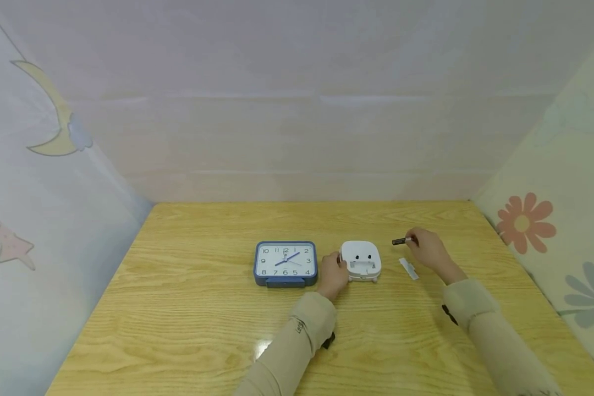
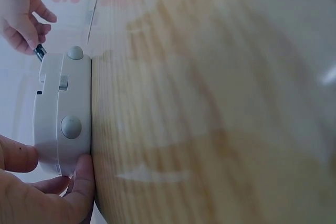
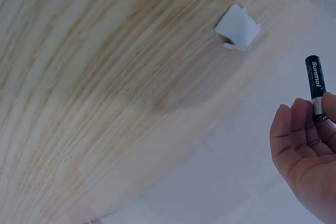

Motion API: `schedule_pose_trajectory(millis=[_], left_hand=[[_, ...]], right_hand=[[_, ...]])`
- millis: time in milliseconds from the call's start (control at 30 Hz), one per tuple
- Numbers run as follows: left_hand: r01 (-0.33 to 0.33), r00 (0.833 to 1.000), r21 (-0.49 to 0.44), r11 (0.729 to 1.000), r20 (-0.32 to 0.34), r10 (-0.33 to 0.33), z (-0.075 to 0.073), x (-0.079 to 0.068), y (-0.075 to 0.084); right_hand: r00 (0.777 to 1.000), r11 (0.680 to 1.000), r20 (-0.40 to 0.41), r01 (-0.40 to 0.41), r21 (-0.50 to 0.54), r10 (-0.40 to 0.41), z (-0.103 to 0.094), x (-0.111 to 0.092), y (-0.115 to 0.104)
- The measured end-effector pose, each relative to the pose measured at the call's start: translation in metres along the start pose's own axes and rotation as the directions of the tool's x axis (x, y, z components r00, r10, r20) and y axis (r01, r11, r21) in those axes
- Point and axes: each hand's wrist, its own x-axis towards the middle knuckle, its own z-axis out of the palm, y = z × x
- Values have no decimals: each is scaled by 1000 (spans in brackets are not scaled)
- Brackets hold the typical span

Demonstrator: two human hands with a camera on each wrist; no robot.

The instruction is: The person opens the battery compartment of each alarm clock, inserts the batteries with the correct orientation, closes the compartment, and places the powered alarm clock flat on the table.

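Observation:
A small white alarm clock (image 1: 360, 248) lies with its back up, showing two dark knobs and an open battery compartment. My left hand (image 1: 333, 276) grips its left edge, thumb on top and fingers below in the left wrist view, where two round feet (image 2: 71, 127) stick out of the clock's side. To the right of it, my right hand (image 1: 429, 252) pinches a dark AA-style battery (image 3: 315, 80) by one end, above the table. The battery's free end points left, toward the clock. Below that hand, a white battery cover (image 1: 408, 269) lies on the wood.
A blue rectangular clock (image 1: 285, 259) lies face up just left of my left hand. The wooden table (image 1: 193, 319) ends at a pale curtain-like backdrop (image 1: 297, 137), with printed side walls at left and right.

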Motion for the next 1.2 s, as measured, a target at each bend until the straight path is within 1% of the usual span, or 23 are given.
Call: schedule_pose_trajectory(millis=[233,433,600,767,1000,1200], left_hand=[[-5,1000,9,1000,0,5,-2,0,1],[-3,1000,5,1000,2,3,-2,-1,3],[-1,1000,0,1000,2,1,-2,-1,4],[-6,1000,2,1000,2,6,-3,-3,3],[-31,1000,12,999,-5,31,-2,-2,1],[-3,1000,2,1000,6,3,-3,-3,3]], right_hand=[[999,999,9,42,6,-42,2,-2,-7],[998,998,14,53,19,-53,3,-3,-11],[998,998,22,64,30,-64,6,-7,-14],[995,995,9,95,38,-96,9,-12,-22],[992,992,15,125,11,-125,12,-16,-31],[988,988,0,158,1,-158,16,-18,-36]])
